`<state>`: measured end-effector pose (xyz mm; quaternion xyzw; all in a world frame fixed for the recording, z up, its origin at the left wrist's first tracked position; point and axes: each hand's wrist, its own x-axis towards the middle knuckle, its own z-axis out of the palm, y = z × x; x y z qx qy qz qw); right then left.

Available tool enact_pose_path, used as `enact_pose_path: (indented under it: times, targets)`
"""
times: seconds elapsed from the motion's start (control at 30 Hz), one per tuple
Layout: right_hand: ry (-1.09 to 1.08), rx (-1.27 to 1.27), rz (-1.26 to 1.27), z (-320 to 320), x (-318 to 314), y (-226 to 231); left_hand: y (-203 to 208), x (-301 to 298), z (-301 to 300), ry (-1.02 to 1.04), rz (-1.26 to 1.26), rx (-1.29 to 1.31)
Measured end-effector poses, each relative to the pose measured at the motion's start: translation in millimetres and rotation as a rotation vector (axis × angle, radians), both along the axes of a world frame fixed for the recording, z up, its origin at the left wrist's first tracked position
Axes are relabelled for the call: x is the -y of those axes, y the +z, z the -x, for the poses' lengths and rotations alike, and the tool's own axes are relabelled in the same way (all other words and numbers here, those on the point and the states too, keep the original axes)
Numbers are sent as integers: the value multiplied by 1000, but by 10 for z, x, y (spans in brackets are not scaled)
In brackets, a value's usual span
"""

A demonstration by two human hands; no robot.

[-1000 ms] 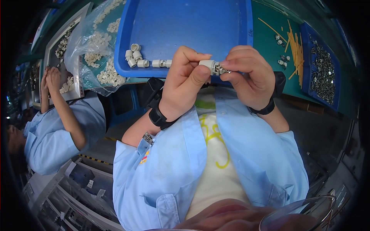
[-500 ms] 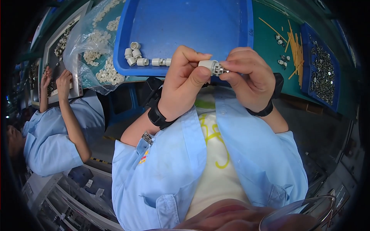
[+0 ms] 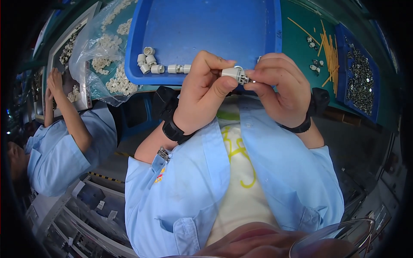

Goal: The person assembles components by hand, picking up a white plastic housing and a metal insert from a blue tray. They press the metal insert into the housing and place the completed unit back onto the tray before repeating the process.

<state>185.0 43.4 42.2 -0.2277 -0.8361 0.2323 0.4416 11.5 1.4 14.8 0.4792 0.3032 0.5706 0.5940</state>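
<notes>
My left hand (image 3: 201, 92) pinches a white cylindrical plastic fitting (image 3: 231, 73) between thumb and fingers, just over the near edge of the blue tray (image 3: 206, 32). The fitting lies on its side, with its slotted end facing right. At that end my right hand (image 3: 284, 88) has thumb and fingers closed on a small shiny metal piece (image 3: 252, 81), mostly hidden by the fingertips. Whether the piece sits inside the fitting, I cannot tell. Several similar white fittings (image 3: 157, 69) lie in the tray's near left corner and along its near side.
Left of the tray, a clear plastic bag (image 3: 86, 53) lies by piles of small white parts (image 3: 122, 81). At right are wooden sticks (image 3: 332, 60) and a blue bin (image 3: 341, 92) of metal parts. A co-worker's hands (image 3: 53, 81) are over a framed tray at far left.
My right hand has shifted slightly right and turned a little; the left still holds the fitting, now tilted slightly. The co-worker's hands have come together.
</notes>
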Motion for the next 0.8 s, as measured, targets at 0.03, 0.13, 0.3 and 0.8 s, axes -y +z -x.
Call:
enact_pose_path:
  times: [0.03,0.13,0.3,0.8]
  targets:
    - [0,-1,0,-3,-4,5,-7,-7,18,-10,-12,-29]
    - [38,38,-22,-20,-18,34,-18,-11,44,-30,-35,-85]
    - [48,37,-30,-16,-29,22,0,-15,50,-4,-56,-146]
    - [45,-32,26,-2,0,-36,55,-32,109,51,-195,-362]
